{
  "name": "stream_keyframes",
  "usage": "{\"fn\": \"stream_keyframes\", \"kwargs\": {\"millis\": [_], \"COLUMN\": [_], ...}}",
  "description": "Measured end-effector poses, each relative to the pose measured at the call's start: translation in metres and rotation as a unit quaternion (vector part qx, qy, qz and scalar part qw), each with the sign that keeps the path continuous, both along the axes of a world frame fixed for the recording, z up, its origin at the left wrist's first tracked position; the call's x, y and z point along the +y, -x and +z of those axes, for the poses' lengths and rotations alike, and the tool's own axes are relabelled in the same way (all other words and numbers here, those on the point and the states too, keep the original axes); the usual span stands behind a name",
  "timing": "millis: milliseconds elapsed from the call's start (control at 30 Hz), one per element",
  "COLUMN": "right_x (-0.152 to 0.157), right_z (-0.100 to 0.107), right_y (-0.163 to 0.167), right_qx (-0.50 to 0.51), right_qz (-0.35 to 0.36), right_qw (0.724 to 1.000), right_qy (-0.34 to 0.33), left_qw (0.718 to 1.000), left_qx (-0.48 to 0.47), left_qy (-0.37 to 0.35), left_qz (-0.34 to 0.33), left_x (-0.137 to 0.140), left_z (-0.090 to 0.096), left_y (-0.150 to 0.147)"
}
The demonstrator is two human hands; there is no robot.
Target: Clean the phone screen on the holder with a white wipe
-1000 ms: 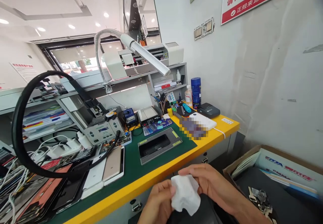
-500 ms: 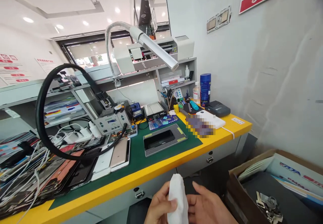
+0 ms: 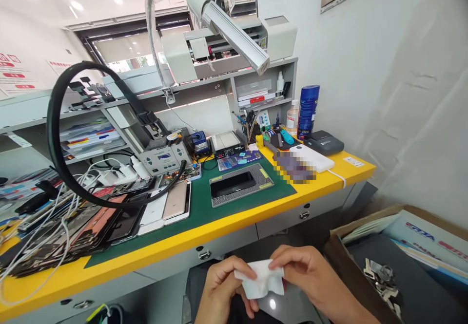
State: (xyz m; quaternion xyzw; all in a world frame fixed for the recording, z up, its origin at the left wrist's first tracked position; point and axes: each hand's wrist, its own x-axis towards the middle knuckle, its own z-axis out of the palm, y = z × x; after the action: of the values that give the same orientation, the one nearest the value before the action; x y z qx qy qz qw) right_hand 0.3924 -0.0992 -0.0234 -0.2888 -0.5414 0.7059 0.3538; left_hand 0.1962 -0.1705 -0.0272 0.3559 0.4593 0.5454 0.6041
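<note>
Head view: we hold a thin white sheet (image 3: pixel 260 289) between our left hand (image 3: pixel 223 280) and our right hand (image 3: pixel 302 265), the grip pinched closed at both sides of it, fingertips pressing the material. Soft and matte, like tissue or cloth, it looks roughly rectangular, with shallow creases across its middle and an uneven lower edge. We have it low in front of the desk (image 3: pixel 234 223), whose front edge is smooth and yellow. Beyond the grip, we see a flat green mat (image 3: pixel 200 202) bearing a perforated grey plate (image 3: pixel 243 195) with a glossy black slab (image 3: pixel 234 183) on it. Left of the grip, farther off, lies a smooth gold-backed device (image 3: pixel 176 200). Right of the grip, metal keys (image 3: pixel 382 280) lie inside a cardboard box (image 3: pixel 335 251).
</note>
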Motion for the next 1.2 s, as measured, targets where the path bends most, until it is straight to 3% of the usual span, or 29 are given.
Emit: {"fn": "stream_keyframes", "kwargs": {"millis": [133,433,567,633,700,833,967,1033,1100,1200], "right_x": [0.003,0.000,-0.002,-0.004,-0.006,-0.006,-0.001,0.000,-0.001,-0.006], "right_z": [-0.004,-0.011,-0.021,-0.024,-0.025,-0.020,-0.018,-0.018,-0.018,-0.019], "right_y": [-0.003,0.007,0.016,0.020,0.023,0.023,0.019,0.019,0.022,0.029], "right_qx": [-0.024,0.059,0.085,0.094,0.103,0.087,-0.029,-0.095,-0.139,-0.166], "right_qz": [-0.024,-0.033,0.054,0.121,0.141,0.055,-0.014,-0.029,-0.012,0.030], "right_qw": [0.999,0.977,0.943,0.931,0.933,0.965,0.991,0.993,0.990,0.986], "right_qy": [0.007,0.202,0.317,0.331,0.315,0.243,0.133,0.065,0.020,0.008], "left_qw": [1.000,0.995,0.992,0.991,0.989,0.991,0.982,0.977,0.989,0.998], "left_qx": [0.016,-0.004,0.013,0.025,0.037,0.059,0.179,0.205,0.148,0.025], "left_qy": [0.001,-0.072,-0.105,-0.120,-0.127,-0.105,-0.058,-0.046,-0.029,-0.008], "left_qz": [-0.018,-0.069,-0.064,-0.059,-0.058,-0.048,0.032,0.035,-0.011,-0.062], "left_x": [0.001,0.008,0.007,0.005,0.005,0.006,0.008,0.007,0.006,0.004], "left_z": [0.001,-0.013,-0.013,-0.013,-0.014,-0.020,-0.027,-0.031,-0.035,-0.042], "left_y": [0.001,0.013,0.013,0.013,0.014,0.019,0.022,0.019,0.013,0.004]}}
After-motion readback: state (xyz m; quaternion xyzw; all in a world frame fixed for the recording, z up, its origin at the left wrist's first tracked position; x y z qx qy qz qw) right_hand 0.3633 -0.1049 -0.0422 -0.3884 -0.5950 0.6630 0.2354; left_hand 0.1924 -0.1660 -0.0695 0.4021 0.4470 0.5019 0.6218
